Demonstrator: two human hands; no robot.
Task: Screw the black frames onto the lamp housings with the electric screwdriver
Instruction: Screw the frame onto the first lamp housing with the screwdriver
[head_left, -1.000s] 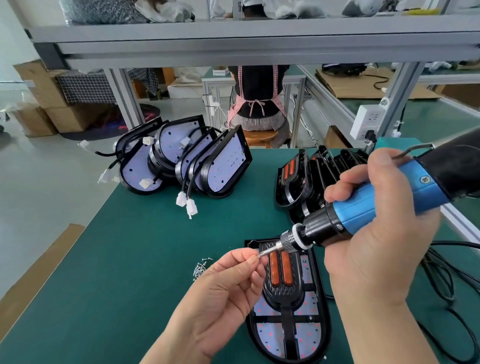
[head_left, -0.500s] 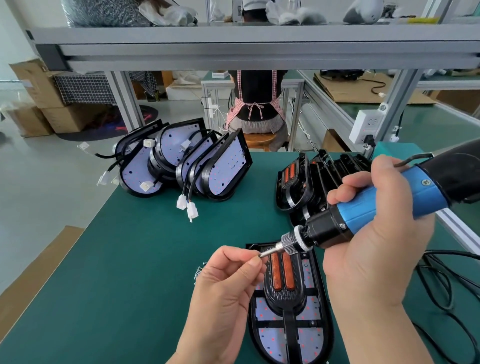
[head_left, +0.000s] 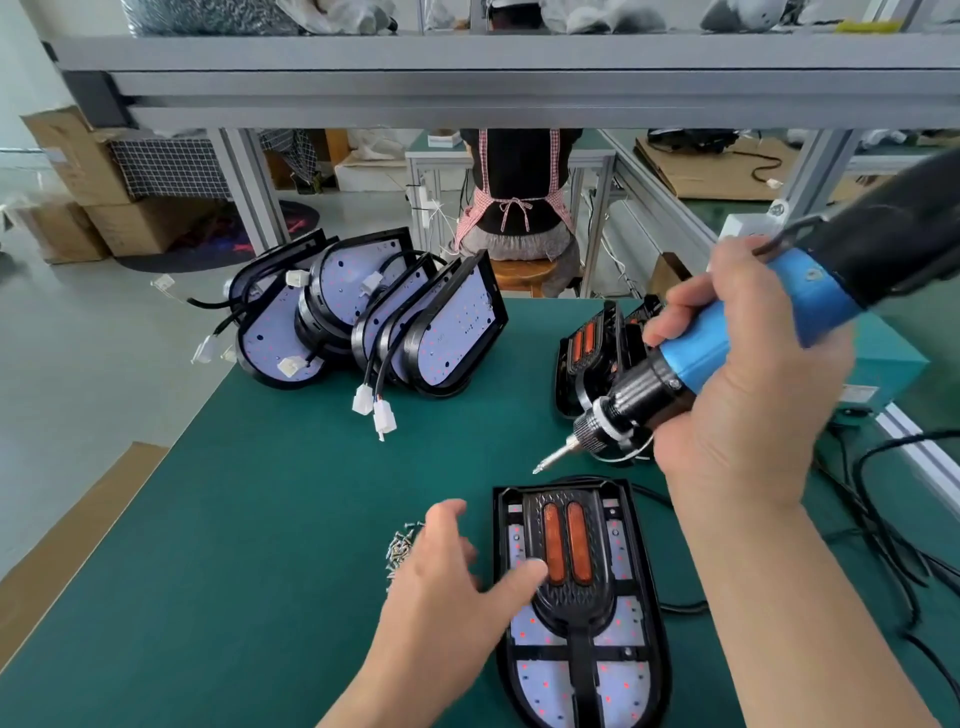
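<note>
A lamp housing (head_left: 636, 691) with a white LED board lies flat on the green mat near me. A black frame (head_left: 566, 592) with two orange reflectors rests on top of it. My right hand (head_left: 748, 374) grips the blue and black electric screwdriver (head_left: 691, 358), held tilted above the housing's far end with its bit tip (head_left: 540, 467) in the air. My left hand (head_left: 447, 582) lies with spread fingers on the housing's left side, thumb on the frame. A small pile of screws (head_left: 401, 545) sits just left of that hand.
Several lamp housings (head_left: 447, 332) with white plug leads lean together at the back left. A stack of black frames (head_left: 592, 358) stands at the back right behind the screwdriver. Black cables (head_left: 883, 519) run along the right. A person in an apron (head_left: 519, 208) sits beyond the bench.
My left hand left the screwdriver bit, dropped down and spread onto the housing. The screwdriver rose and shifted right, its tip now off the fingers.
</note>
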